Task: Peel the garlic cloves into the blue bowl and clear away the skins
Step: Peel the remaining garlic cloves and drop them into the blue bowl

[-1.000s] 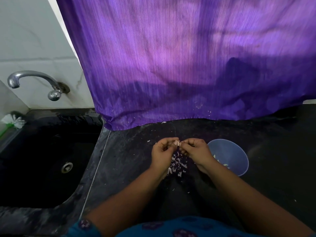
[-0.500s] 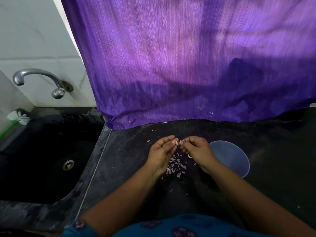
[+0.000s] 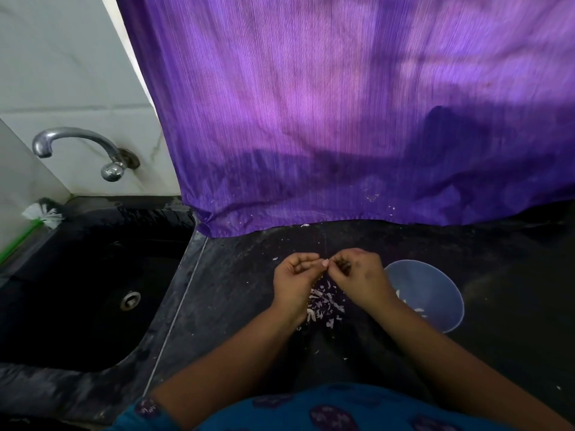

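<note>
Pinching a garlic clove point(image 3: 325, 262) between both sets of fingers, I hold it just above the dark table point(image 3: 242, 293), a little to the left of the blue bowl point(image 3: 435, 284). My left hand point(image 3: 295, 281) has its fingers curled in toward the palm, with the tips meeting the pale clove at its left end. My right hand point(image 3: 357, 279) is curled the same way and nips the clove from the other side, so the two hands all but touch at the clove. How much skin is on the clove I cannot tell; it is too small and partly hidden by my fingertips.

Left of the blue bowl and right under my hands lies a heap of garlic skins point(image 3: 323, 306), pale and purplish flakes scattered on the table, with a few stray bits further off. Inside the blue bowl, against its near left wall, a few pale peeled cloves point(image 3: 410, 306) show past my right wrist.

Well to the left of the bowl the black sink point(image 3: 77, 290) is sunk into the table, its metal drain point(image 3: 130, 299) showing in the bottom and a chrome tap point(image 3: 77, 146) on the white tiled wall above it. Behind the bowl a purple curtain point(image 3: 342, 119) hangs down to the table's far edge, flecked with bits of skin near its hem.
</note>
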A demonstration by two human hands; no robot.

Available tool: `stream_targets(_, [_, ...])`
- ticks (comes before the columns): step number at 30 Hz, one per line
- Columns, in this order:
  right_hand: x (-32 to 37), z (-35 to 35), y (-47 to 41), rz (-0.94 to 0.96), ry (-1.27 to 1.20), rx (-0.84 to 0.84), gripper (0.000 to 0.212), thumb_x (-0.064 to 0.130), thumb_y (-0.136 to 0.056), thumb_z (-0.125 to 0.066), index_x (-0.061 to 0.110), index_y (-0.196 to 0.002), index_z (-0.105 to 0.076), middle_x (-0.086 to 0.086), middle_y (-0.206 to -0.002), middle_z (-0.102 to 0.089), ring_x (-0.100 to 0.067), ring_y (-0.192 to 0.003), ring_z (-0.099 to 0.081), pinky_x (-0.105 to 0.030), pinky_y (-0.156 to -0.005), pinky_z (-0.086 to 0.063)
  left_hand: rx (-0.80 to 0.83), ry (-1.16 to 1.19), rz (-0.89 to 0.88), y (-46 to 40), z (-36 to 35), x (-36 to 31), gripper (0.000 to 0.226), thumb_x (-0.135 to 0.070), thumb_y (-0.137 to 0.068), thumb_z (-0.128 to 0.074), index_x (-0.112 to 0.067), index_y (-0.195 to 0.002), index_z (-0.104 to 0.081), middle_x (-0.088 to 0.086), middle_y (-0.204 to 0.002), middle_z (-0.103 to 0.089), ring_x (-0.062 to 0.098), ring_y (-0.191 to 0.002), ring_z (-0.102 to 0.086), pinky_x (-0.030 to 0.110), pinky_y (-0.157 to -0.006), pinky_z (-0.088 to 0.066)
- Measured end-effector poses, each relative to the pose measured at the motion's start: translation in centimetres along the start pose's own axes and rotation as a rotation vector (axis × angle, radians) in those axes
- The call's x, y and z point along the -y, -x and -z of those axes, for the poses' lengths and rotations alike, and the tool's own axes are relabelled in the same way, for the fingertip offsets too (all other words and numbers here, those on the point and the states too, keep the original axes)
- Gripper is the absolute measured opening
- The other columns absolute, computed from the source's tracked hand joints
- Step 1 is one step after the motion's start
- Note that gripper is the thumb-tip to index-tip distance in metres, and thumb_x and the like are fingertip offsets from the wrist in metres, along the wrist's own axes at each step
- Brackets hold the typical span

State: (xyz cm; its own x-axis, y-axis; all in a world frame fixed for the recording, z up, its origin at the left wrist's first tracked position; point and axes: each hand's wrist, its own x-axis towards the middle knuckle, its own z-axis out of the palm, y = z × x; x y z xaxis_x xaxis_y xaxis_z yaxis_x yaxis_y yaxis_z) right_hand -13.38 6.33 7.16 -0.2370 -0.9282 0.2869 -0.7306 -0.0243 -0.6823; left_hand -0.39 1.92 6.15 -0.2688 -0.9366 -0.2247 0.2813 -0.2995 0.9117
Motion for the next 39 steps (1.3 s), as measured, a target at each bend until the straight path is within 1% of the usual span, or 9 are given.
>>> stream_targets(2, [-0.5,-0.5,0.0,0.045,0.080,0.000,0.009,0.020,-0.085,-0.069,0.013,-0.079,-0.071,0.006,-0.073,-0.061,-0.005,-0.060,-0.057,-0.027,-0.058,-0.052,-0.041,-0.065,-0.027,0.0,-0.2,0.1,0.017,0.005,-0.076,-0.074,-0.003,-0.088,-0.066,0.014,-0.080,-0.070,0.021,-0.077,-0.068,0.028,-0.073,-0.056])
stream_targets(6, [-0.6,-1.1,0.0,0.135,0.250,0.047,0.014,0.015,-0.083,-0.063,0.005,-0.073,-0.066,-0.008,-0.068,-0.061,-0.022,-0.059,-0.057,-0.030,-0.055,-0.044,-0.105,-0.151,-0.013,0.2,-0.4,0.5,0.011,0.006,-0.077,-0.073,-0.002,-0.082,-0.066,0.007,-0.069,-0.067,0.015,-0.067,-0.065,0.025,-0.064,-0.054])
stream_targets(8, [-0.7,-1.3,0.0,0.176,0.310,0.084,0.017,0.015,-0.080,-0.060,0.002,-0.068,-0.064,-0.011,-0.064,-0.059,-0.027,-0.057,-0.057,-0.032,-0.053,-0.043,-0.119,-0.172,-0.002,0.2,-0.3,0.8,0.010,0.007,-0.078,-0.071,-0.001,-0.081,-0.066,0.011,-0.071,-0.068,0.020,-0.071,-0.066,0.030,-0.070,-0.057])
stream_targets(13, [-1.4,-0.9,0.2,0.119,0.273,0.171,0.020,0.020,-0.089,-0.061,0.002,-0.086,-0.069,-0.012,-0.081,-0.064,-0.027,-0.071,-0.060,-0.037,-0.065,-0.050,-0.112,-0.177,0.024,0.4,-0.1,1.3,0.013,0.007,-0.076,-0.073,0.004,-0.086,-0.066,0.018,-0.078,-0.069,0.026,-0.076,-0.067,0.040,-0.080,-0.057])
stream_targets(18, [-1.0,-0.5,0.4,0.074,0.248,0.196,0.019,0.022,-0.088,-0.061,0.005,-0.087,-0.069,-0.010,-0.086,-0.065,-0.024,-0.075,-0.061,-0.034,-0.069,-0.049,-0.075,-0.310,-0.060,0.5,0.0,1.5,0.013,0.005,-0.076,-0.074,-0.004,-0.083,-0.068,0.014,-0.076,-0.070,0.023,-0.073,-0.068,0.039,-0.077,-0.057])
stream_targets(24, [-0.6,-0.8,0.7,-0.089,0.067,0.078,0.011,0.017,-0.083,-0.067,0.009,-0.078,-0.072,-0.006,-0.077,-0.068,-0.017,-0.066,-0.061,-0.033,-0.065,-0.052,-0.041,-0.314,-0.118,0.5,0.0,1.4,0.016,0.007,-0.077,-0.072,-0.008,-0.082,-0.068,0.012,-0.077,-0.071,0.021,-0.075,-0.068,0.036,-0.078,-0.058])
stream_targets(30, [-0.4,-0.9,0.5,-0.286,-0.067,0.006,0.011,0.020,-0.083,-0.069,0.011,-0.079,-0.074,0.006,-0.070,-0.066,-0.003,-0.063,-0.057,-0.009,-0.059,-0.041,-0.034,-0.188,-0.129,0.3,-0.1,1.5,0.019,0.011,-0.078,-0.069,-0.007,-0.084,-0.068,0.009,-0.079,-0.071,0.017,-0.077,-0.068,0.027,-0.076,-0.056])
stream_targets(34, [-0.8,-1.1,0.3,-0.439,-0.341,0.000,0.015,0.017,-0.084,-0.067,0.016,-0.070,-0.073,-0.001,-0.065,-0.070,-0.018,-0.066,-0.066,-0.041,-0.073,-0.054,0.026,-0.085,-0.067,-0.2,0.5,1.2,0.019,0.008,-0.080,-0.070,-0.004,-0.094,-0.068,0.011,-0.087,-0.073,0.017,-0.082,-0.070,0.023,-0.074,-0.055])
stream_targets(39, [-0.4,-1.2,0.1,-0.436,-0.428,0.027,0.016,0.014,-0.087,-0.062,0.016,-0.074,-0.072,-0.005,-0.069,-0.070,-0.019,-0.067,-0.063,-0.044,-0.074,-0.054,0.100,0.115,0.081,-0.7,0.9,0.5,0.017,0.007,-0.085,-0.061,-0.004,-0.097,-0.067,0.006,-0.085,-0.074,0.013,-0.082,-0.070,0.020,-0.074,-0.055])
